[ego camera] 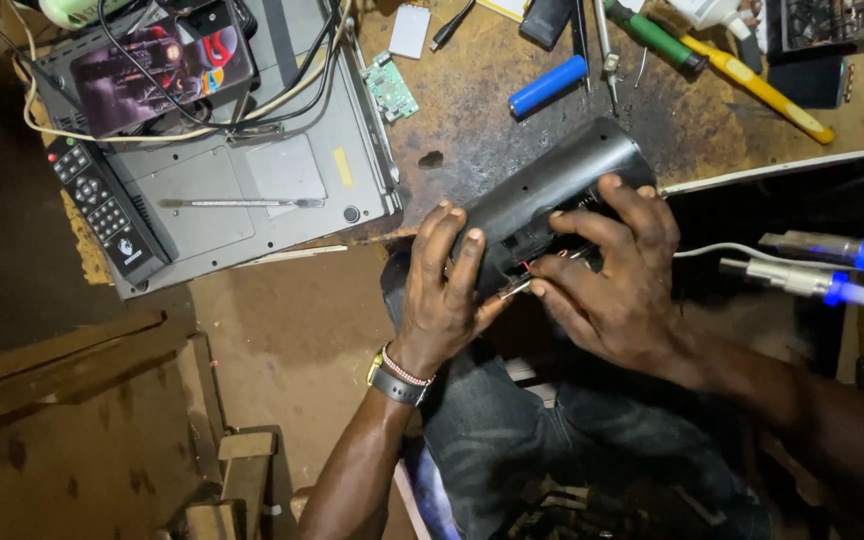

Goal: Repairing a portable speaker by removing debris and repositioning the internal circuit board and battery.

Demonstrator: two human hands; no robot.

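Note:
A black cylindrical speaker casing (552, 190) lies tilted across the workbench's front edge, over my lap. My left hand (442, 295), with a watch and beaded bracelet at the wrist, grips the casing's lower end. My right hand (612, 285) rests on the casing's open underside, its fingers pinching thin red wires and a small metal part (527, 280) that stick out of the opening. What lies inside the opening is too dark to tell.
A grey laptop base (252, 180) lies at left with a metal spudger (242, 203), a phone (162, 65), cables and a black remote (102, 210). On the bench: a blue battery cell (548, 85), a green circuit board (392, 88), screwdrivers (752, 85). Two metal plugs with blue collars (822, 265) hang at right.

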